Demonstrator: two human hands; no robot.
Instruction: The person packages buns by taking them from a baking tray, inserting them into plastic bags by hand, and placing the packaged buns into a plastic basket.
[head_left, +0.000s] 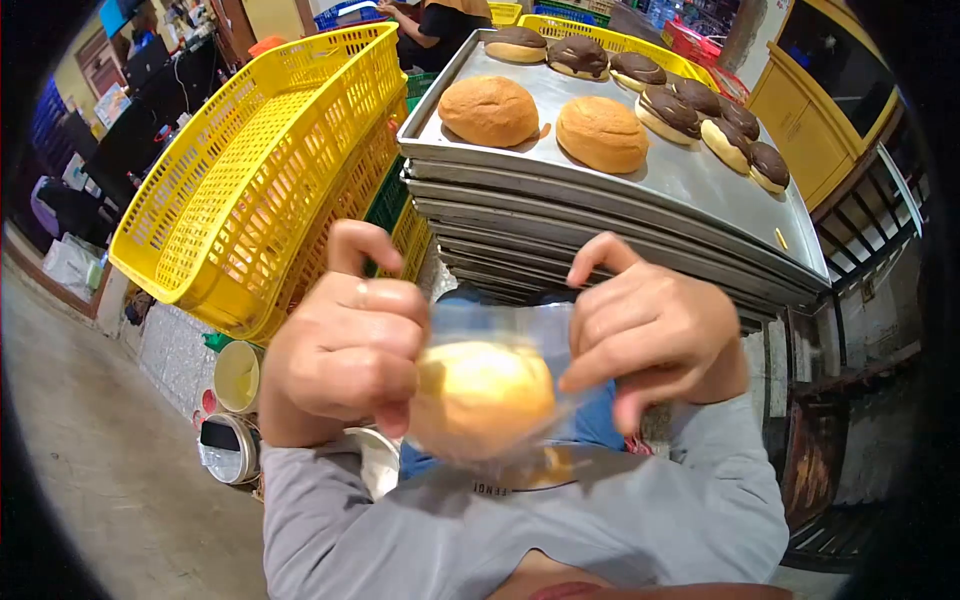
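A round bread bun (pixel 490 395) sits inside a clear plastic bag (pixel 500 325) in front of my chest, blurred by motion. My left hand (pixel 355 340) has its fingers curled and pressed together at the bag's left edge. On the opposite side, my right hand (pixel 660 335) pinches the bag's right edge, with the index finger raised and bent. Beyond my hands, two plain brown buns (pixel 602 134) lie on a metal tray (pixel 690 200). Several chocolate-topped buns (pixel 578 57) rest along the tray's far and right sides.
Below the top tray is a tall stack of metal trays (pixel 520 225). Yellow plastic crates (pixel 270 170) are stacked at the left. Buckets (pixel 237 376) stand on the floor at lower left. Another person (pixel 440 35) is at the back. A black metal railing (pixel 870 215) runs along the right.
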